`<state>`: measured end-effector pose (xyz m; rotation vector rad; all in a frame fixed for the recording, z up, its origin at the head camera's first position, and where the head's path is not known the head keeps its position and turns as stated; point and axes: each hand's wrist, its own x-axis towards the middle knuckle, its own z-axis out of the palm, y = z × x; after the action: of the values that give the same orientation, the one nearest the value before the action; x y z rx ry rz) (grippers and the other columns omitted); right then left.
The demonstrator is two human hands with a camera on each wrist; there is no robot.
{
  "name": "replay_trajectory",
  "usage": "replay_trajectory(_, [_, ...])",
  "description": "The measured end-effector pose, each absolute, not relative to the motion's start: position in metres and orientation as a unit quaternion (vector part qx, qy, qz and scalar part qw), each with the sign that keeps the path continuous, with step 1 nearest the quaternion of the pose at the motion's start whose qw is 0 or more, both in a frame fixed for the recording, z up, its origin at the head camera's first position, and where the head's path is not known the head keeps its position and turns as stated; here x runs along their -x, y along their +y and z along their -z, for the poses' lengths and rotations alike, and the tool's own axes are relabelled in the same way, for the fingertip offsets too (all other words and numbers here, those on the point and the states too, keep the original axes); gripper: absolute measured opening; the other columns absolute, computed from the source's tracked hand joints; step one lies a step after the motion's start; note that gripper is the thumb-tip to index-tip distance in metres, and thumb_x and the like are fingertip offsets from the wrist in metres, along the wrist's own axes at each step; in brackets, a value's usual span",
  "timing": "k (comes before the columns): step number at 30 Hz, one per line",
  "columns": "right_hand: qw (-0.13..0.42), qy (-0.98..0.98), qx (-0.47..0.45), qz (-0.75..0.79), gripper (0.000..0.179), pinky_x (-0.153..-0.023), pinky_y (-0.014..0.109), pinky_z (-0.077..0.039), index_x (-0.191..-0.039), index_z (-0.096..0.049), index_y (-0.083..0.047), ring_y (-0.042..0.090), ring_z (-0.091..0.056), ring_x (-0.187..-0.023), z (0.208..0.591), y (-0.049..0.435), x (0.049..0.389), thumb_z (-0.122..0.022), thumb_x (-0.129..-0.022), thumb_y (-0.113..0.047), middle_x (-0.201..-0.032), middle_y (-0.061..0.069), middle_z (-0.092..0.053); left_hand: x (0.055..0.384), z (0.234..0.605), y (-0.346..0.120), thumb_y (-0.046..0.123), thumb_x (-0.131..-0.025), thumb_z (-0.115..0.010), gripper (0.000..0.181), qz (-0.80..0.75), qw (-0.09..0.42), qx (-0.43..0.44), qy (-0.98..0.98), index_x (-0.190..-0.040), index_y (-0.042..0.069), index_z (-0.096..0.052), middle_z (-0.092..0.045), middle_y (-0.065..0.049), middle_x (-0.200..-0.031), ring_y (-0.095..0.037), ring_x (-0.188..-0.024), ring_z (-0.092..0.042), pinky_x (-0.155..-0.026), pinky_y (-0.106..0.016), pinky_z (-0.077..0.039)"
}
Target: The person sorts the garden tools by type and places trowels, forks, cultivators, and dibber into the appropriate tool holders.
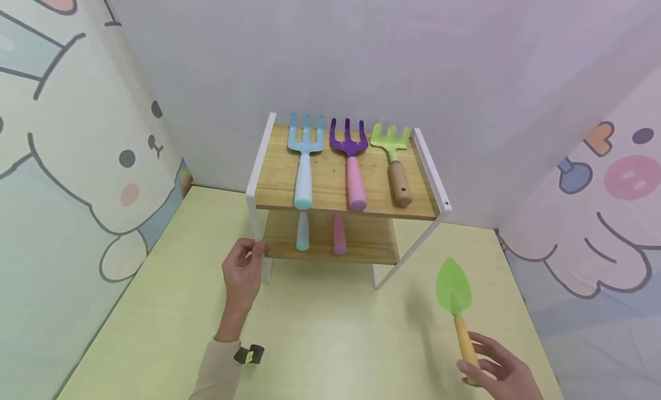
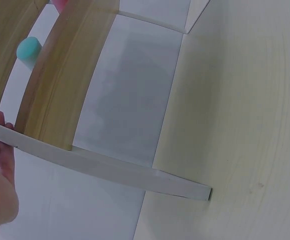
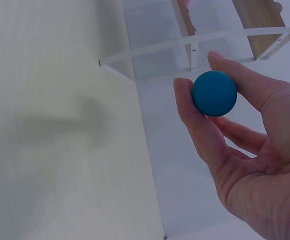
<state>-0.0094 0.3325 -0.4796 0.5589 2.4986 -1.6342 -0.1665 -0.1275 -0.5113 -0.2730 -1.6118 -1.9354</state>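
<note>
My right hand (image 1: 503, 368) pinches the yellow handle of a toy trowel (image 1: 454, 285) with a green blade, pointing up and away above the table's right side. In the right wrist view, the round blue handle end (image 3: 214, 93) shows between thumb and fingers. My left hand (image 1: 245, 271) grips the left white post of a two-tier wooden shelf (image 1: 330, 182), near the lower board. On the upper board lie a light-blue hand fork (image 1: 304, 164), a purple fork with pink handle (image 1: 354, 176) and a green fork with brown handle (image 1: 399, 176).
On the lower board (image 1: 366, 239) lie two more tools, with a light-blue handle (image 1: 303, 233) and a pink handle (image 1: 339, 236) showing; their heads are hidden. The shelf stands on a pale table (image 1: 330, 331), before a curtain (image 1: 341, 55) with cartoon animals at both sides.
</note>
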Motion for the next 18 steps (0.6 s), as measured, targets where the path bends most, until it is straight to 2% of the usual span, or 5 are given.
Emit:
replay_trajectory(2, [0.044,0.825,-0.173,0.536,0.061,-0.072,0.044,-0.064,-0.137,-0.057,0.0,0.019,-0.076,-0.086,0.478,0.329,0.007,-0.085,-0.084,-0.008,-0.103,-0.004,-0.073,0.167,0.511,-0.128,-0.012,-0.099,-0.057,0.009,0.73,0.299,0.103,-0.606,-0.092,-0.018,-0.056,-0.067,-0.002,-0.088,-0.012,-0.084,-0.069,-0.077,-0.019,-0.058])
replay_trajectory(5, [0.036,0.828,-0.153,0.539,0.06,-0.07,0.045,-0.064,-0.136,-0.058,0.0,0.019,-0.075,-0.084,0.475,0.323,0.005,-0.085,-0.083,-0.005,-0.102,-0.008,-0.073,0.167,0.511,-0.128,-0.013,-0.099,-0.057,0.009,0.729,0.299,0.101,-0.608,-0.092,-0.018,-0.056,-0.067,-0.002,-0.087,-0.012,-0.084,-0.068,-0.077,-0.019,-0.058])
replay_trajectory(10, [0.032,0.83,-0.132,0.541,0.059,-0.067,0.046,-0.063,-0.134,-0.058,0.0,0.023,-0.075,-0.082,0.469,0.313,0.001,-0.085,-0.081,0.0,-0.103,-0.005,-0.073,0.166,0.511,-0.128,-0.012,-0.099,-0.058,0.01,0.723,0.3,0.101,-0.614,-0.092,-0.017,-0.056,-0.067,-0.001,-0.087,-0.012,-0.083,-0.068,-0.077,-0.019,-0.058])
replay_trajectory(18, [0.045,0.827,-0.137,0.544,0.06,-0.066,0.045,-0.063,-0.133,-0.059,-0.004,0.027,-0.074,-0.082,0.46,0.294,0.0,-0.086,-0.079,-0.001,-0.106,0.001,-0.073,0.167,0.512,-0.129,-0.011,-0.1,-0.057,0.01,0.727,0.298,0.102,-0.61,-0.092,-0.017,-0.056,-0.067,-0.001,-0.088,-0.012,-0.083,-0.068,-0.078,-0.019,-0.058])
